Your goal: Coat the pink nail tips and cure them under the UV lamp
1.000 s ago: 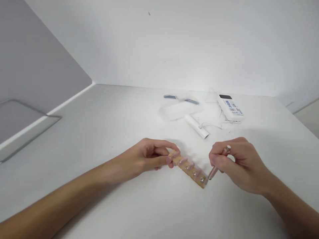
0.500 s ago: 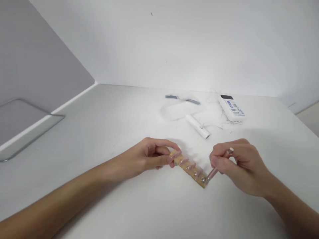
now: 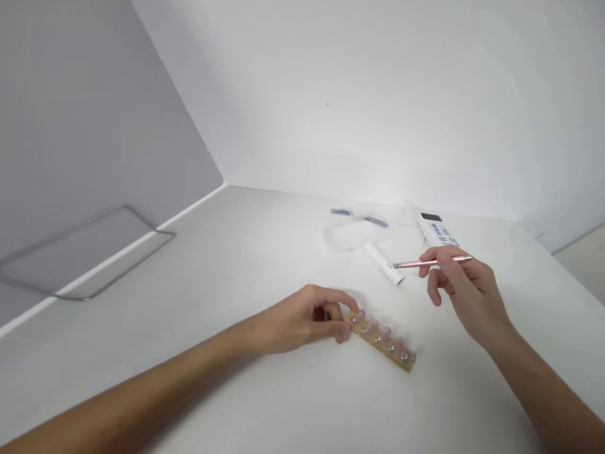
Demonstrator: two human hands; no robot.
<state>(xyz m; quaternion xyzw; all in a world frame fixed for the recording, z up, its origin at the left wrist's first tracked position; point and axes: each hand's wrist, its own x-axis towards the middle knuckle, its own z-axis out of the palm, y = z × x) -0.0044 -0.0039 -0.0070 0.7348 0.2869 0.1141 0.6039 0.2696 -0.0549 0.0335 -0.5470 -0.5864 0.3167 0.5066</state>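
My left hand (image 3: 314, 320) pinches the upper left end of a tan strip (image 3: 403, 363) between thumb and fingers. The strip slants on the white table, bearing a row of pinkish false nails (image 3: 385, 332), each with a shiny round silver bead (image 3: 405, 357) at its base. Clear of the strip, my right hand (image 3: 466, 287) is raised and grips a slim pink dotting pen (image 3: 416, 263). The pen lies nearly level, its small metal tip pointing left in front of a white cylinder.
The white cylinder (image 3: 382, 263) lies beyond the strip. Behind it are clear plastic packaging (image 3: 345, 234) with blue-grey pieces and a white printed box-like device (image 3: 437, 232) with a dark panel. A bent wire frame (image 3: 137, 268) stands at the left.
My right hand has lifted the pen off the strip's near end, up and away, turning it nearly level. The left hand still holds the strip. The camera view has shifted.
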